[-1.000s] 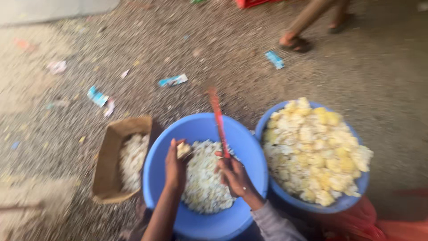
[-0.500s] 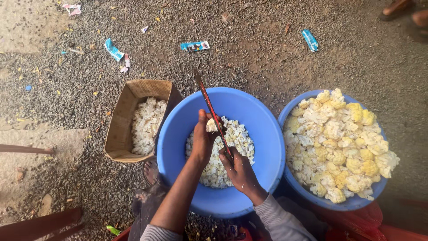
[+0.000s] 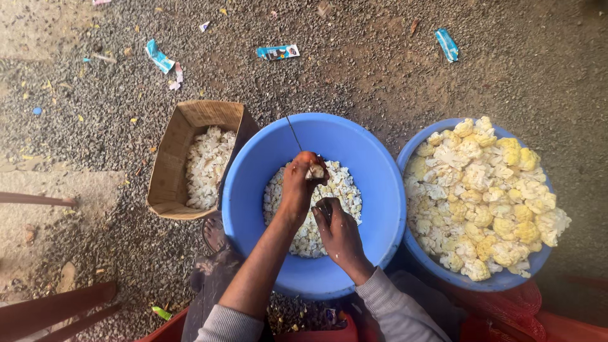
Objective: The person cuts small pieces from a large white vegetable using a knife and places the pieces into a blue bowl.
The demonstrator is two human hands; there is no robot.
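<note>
Two blue basins, one cardboard box, one knife.
The cardboard box (image 3: 170,171) sits left of the middle basin (image 3: 373,190); the second basin (image 3: 411,266) right; knife (image 3: 293,132) above it.

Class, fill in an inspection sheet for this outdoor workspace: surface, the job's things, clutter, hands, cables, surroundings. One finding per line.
Surface: gravel ground, dusty and uneven.
Job's things: middle blue basin holds cut cauliflower pieces; right blue basin is heaped with large florets; cardboard box holds white trimmings.
Clutter: torn wrappers and paper scraps scattered on the gravel.
Hands: left hand grips a floret; right hand grips a knife, its blade seen edge-on, pointing away from the person.
Cables: nothing seen.
Surroundings: wooden rails at left, red fabric at lower right.
</note>
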